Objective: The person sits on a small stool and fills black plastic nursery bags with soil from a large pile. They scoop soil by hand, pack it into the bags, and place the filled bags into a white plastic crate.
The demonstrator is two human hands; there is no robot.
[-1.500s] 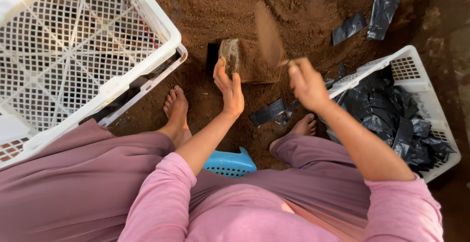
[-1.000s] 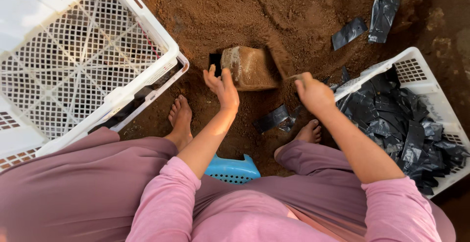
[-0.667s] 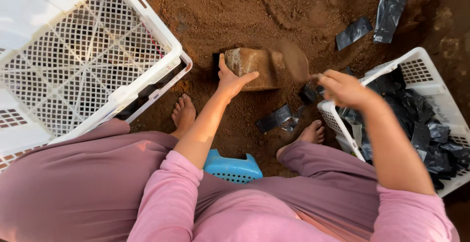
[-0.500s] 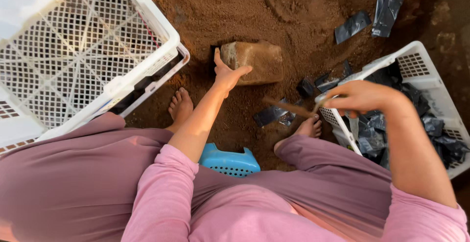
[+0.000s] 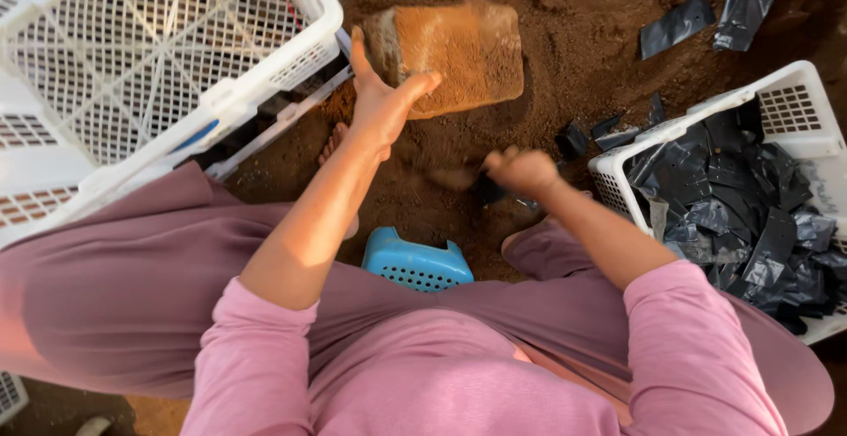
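Warm, low, orange-tinted daylight; brightest on the soil-filled bag (image 5: 450, 52) far centre and the white lattice crate (image 5: 159, 56) far left. Deep shadow far right and near the bottom left corner. Motion blur on the right hand (image 5: 520, 171); left hand (image 5: 379, 105) sharp. No glare; slight wide-angle stretch at edges.

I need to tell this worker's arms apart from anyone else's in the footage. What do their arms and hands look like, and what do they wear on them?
Both arms wear pink sleeves pushed up above the elbow, leaving the forearms bare. The left hand and right hand are bare: no gloves, and no rings, watch or bracelets show. The right hand looks slightly blurred.
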